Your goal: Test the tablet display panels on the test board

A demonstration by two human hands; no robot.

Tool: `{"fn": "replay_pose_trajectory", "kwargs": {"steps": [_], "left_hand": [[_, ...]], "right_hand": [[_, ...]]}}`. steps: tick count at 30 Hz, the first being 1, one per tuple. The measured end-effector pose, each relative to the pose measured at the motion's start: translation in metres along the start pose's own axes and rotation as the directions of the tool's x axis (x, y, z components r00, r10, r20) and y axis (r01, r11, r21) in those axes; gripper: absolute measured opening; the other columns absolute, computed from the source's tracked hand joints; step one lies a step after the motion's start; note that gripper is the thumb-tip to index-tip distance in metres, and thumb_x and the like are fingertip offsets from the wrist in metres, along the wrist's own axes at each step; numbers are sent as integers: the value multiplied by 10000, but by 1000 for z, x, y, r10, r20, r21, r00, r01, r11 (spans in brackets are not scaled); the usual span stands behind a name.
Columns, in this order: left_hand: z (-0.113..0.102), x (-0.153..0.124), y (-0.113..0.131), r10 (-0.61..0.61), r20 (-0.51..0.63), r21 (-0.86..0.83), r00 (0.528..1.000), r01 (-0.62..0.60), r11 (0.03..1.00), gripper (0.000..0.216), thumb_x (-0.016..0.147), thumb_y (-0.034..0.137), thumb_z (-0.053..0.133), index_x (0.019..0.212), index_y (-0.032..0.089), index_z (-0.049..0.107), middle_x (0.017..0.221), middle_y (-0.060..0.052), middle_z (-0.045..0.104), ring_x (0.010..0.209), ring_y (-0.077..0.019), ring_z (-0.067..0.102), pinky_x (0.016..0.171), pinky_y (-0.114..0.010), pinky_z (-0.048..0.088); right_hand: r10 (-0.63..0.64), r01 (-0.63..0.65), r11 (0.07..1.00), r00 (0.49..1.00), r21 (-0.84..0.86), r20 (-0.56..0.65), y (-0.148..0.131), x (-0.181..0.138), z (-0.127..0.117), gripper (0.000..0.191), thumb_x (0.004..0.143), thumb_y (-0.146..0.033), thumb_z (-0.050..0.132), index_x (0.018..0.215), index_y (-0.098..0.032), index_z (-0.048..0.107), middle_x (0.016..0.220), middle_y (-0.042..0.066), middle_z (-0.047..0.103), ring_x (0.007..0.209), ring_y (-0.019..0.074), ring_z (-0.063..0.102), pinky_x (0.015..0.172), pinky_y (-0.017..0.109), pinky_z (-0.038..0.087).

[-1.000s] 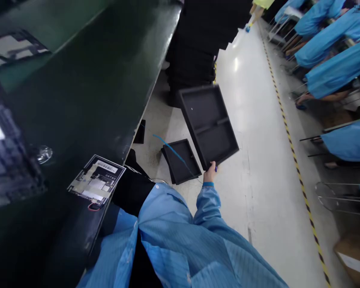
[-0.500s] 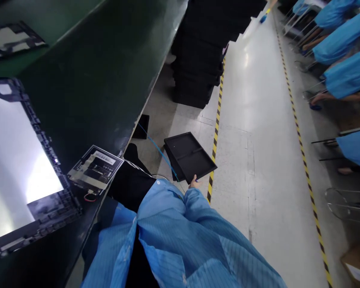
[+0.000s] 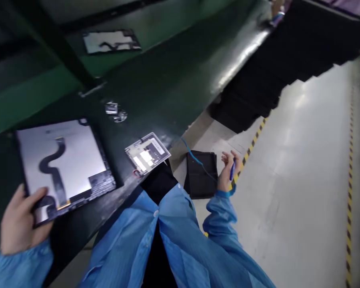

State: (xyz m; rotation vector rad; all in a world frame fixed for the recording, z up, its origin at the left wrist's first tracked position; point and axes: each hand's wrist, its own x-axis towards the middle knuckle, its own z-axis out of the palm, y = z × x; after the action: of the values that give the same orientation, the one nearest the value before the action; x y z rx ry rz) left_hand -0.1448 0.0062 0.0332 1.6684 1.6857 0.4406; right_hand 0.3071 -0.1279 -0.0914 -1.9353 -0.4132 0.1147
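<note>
My left hand grips the near corner of a flat silver panel in a black frame, which lies on the dark green bench and has a black flex cable curling across it. My right hand hangs out over the floor beside the bench. Its fingers are loosely curled with a short blue pen-like tool between them. Just left of that hand a black tray lies on the floor, not touched. A small circuit board with a white label sits at the bench edge between my hands.
A tall stack of black trays stands on the floor at the bench's far end. Yellow-black tape runs along the pale floor. A thin blue cable drops over the tray. Another panel and small shiny parts lie farther back.
My right hand lowered the black tray and let go of it; it now rests on the floor. My view swung left, bringing my left hand on the panel into sight.
</note>
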Motion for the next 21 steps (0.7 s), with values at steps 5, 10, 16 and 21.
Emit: {"fn": "replay_pose_trajectory", "kwargs": {"steps": [5,10,16,21], "left_hand": [[16,-3,-20,-367,-82,-604,927,247,758,644,696,470,672,1336,479,598,1396,78,625,1251,-390,605,896,-508,632],[21,3,-37,-132,-112,-588,985,41,808,745,826,353,671,1523,311,411,1587,-31,431,1464,-313,380,1201,-456,376],[13,13,-58,363,-131,231,922,-328,916,691,1002,410,442,1568,63,251,1655,-240,201,1553,-361,83,1241,-598,99],[21,21,-60,434,-51,397,899,-380,835,623,1028,409,379,1526,41,314,1617,-277,274,1533,-391,175,1221,-625,113]], "right_hand": [[-436,405,894,689,191,579,-108,-56,31,178,893,-350,667,1023,-232,699,1049,64,755,992,206,704,962,377,527],[-574,460,799,395,387,717,-157,-113,61,310,1024,-407,435,1193,-252,645,1066,65,754,921,203,717,865,372,558],[-447,282,882,246,378,860,-189,-159,104,174,965,-375,553,1067,-244,604,773,-17,631,701,132,616,656,261,495],[-330,219,930,151,294,932,-194,-198,143,274,891,-368,653,738,-227,474,547,-96,445,483,69,428,491,205,339]]}}
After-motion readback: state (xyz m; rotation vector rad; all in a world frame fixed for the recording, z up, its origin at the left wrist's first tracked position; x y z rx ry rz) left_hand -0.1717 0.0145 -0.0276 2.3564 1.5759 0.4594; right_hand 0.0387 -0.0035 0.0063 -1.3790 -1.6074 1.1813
